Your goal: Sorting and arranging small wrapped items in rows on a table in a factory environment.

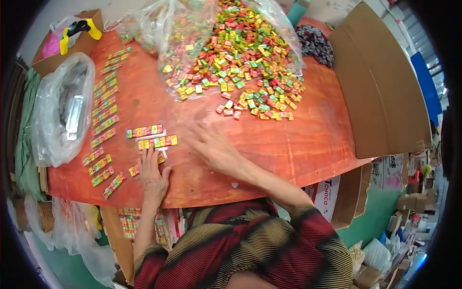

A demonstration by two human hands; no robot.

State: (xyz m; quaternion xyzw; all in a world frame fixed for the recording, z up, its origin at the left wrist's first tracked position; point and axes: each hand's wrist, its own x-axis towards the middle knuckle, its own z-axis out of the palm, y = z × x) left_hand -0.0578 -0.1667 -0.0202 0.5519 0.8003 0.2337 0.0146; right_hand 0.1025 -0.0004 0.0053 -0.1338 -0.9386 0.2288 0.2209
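Small red, yellow and green candy-like boxes stand in short rows in front of me. My left hand lies palm down with fingers stretched out, its fingertips at the near edge of a row of boxes. Just beyond is another row. A shorter row is partly hidden under the left hand. White strips show beside these rows. To the right, my right hand is over the table, slightly blurred, its fingers apart and nothing visible in them. A large heap of loose boxes spills from a clear plastic bag.
Several finished-looking rows line the red table's left side. Beside them lies a clear plastic bag. A cardboard box stands at the right edge, dark patterned cloth at the back. Below the table, an open carton holds more rows.
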